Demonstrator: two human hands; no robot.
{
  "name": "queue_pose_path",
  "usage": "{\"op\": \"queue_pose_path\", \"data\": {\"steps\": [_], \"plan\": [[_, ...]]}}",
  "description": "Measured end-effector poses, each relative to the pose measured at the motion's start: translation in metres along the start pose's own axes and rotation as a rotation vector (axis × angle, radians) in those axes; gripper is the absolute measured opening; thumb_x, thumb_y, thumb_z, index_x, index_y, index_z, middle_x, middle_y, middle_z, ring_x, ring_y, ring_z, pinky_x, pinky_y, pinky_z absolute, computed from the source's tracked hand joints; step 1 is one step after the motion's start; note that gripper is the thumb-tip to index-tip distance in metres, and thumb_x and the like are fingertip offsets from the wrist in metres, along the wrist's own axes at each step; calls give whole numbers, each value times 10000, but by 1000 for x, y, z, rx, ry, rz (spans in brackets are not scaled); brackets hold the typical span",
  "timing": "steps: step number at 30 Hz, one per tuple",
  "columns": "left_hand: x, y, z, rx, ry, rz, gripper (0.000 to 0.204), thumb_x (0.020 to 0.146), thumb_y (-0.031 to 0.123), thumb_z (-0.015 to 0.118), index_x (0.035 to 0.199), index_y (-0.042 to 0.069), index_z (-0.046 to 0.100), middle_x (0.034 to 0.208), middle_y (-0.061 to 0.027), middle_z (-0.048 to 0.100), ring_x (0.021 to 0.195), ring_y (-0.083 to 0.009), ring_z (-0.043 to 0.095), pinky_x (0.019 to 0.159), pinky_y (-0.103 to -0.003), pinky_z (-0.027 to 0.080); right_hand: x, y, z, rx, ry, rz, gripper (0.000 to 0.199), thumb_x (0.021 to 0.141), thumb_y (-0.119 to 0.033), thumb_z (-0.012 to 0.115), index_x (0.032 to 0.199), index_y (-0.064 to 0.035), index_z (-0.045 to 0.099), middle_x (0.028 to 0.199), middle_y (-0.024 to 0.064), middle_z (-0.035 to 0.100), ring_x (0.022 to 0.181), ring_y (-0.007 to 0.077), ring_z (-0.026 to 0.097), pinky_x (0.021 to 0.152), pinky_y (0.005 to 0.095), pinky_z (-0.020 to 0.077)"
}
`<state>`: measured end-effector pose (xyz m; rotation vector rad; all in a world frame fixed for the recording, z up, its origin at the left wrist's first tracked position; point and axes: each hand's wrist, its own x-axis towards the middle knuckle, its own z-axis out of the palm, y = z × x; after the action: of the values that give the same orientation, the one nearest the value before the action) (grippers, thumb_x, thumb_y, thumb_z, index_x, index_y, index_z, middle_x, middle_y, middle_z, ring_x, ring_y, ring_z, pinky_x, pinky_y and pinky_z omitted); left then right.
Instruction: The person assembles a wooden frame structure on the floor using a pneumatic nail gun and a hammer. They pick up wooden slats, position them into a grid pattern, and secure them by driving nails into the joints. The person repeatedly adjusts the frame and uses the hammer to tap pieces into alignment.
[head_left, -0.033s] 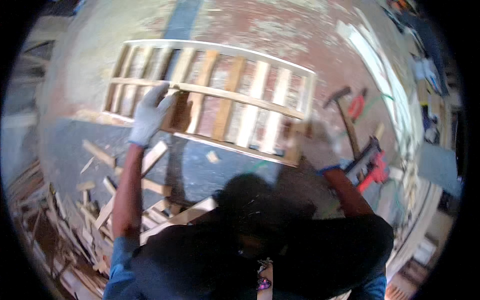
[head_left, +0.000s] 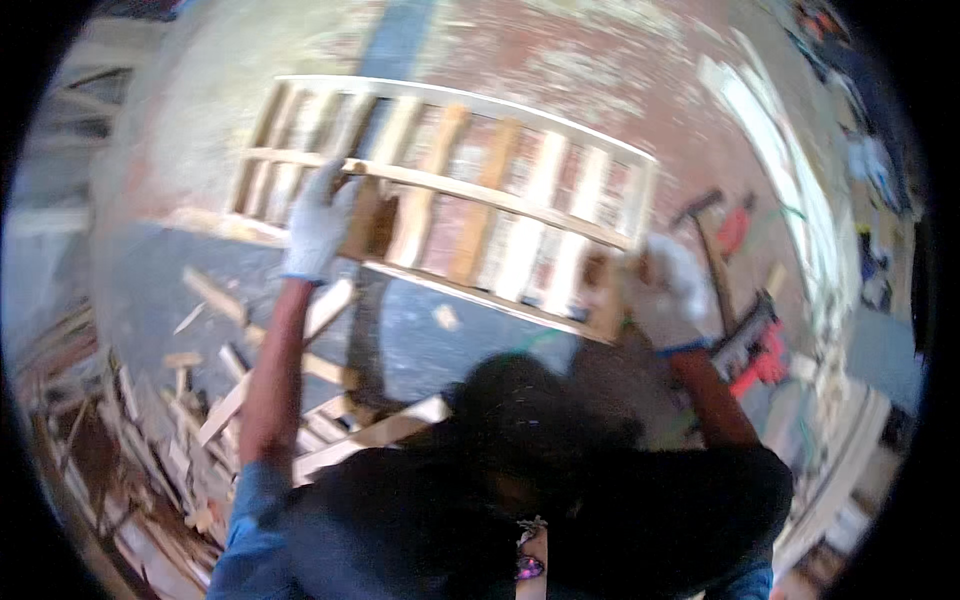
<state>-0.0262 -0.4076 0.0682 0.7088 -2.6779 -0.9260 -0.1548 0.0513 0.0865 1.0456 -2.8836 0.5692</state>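
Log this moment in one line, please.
left hand: at slatted wooden frame, middle rail | right hand: at frame's right end, blurred | hammer: right of frame

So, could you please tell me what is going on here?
A person is handling a slatted wooden frame. The gloved left hand is at its middle rail, toward the left end; the gloved right hand, blurred, is by the right end, its grip unclear. A hammer lies to the right, and wood offcuts are scattered at lower left.

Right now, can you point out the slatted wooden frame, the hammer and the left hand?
Slatted wooden frame point(head_left: 497, 203), head view: on its long middle rail.
Hammer point(head_left: 716, 264), head view: on its handle.
Left hand point(head_left: 318, 235), head view: on its gloved back.
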Motion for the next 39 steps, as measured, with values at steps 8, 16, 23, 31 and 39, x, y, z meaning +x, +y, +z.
{"op": "queue_pose_path", "data": {"steps": [8,16,23,31,39], "plan": [[41,-52,-15,407,120,-189,506,940,128,632,1434,139,525,1440,-279,496,1176,-501,626,936,-559,556,49,-16,24,-156,-131,-209,313,764,-139,760,1045,-79,636,937,147,618,968,398,588,835,505,437],[60,-80,-7,345,130,6,463,919,78,650,1378,103,596,1523,-320,410,1198,-521,616,971,-553,549,42,-7,37,-137,17,-250,216,767,-172,754,946,-111,651,876,128,607,925,369,580,842,490,418],[67,-86,-1,318,117,108,437,907,29,636,1342,67,612,1455,-303,454,1227,-499,593,1024,-521,526,41,2,42,-194,-44,-217,197,802,-201,726,963,-106,666,884,122,628,944,365,593,870,499,430],[67,-101,4,396,141,191,439,925,102,647,1360,151,614,1488,-269,445,1134,-500,620,949,-571,546,42,-7,42,-278,-74,-184,167,855,-245,687,938,-100,679,886,143,640,938,377,603,897,517,432],[78,-89,-8,423,62,220,400,904,105,662,1301,154,669,1407,-235,559,1147,-476,627,963,-549,539,42,-14,39,-261,-88,-159,153,825,-242,698,927,-130,675,848,118,626,897,348,611,840,490,439]]}}
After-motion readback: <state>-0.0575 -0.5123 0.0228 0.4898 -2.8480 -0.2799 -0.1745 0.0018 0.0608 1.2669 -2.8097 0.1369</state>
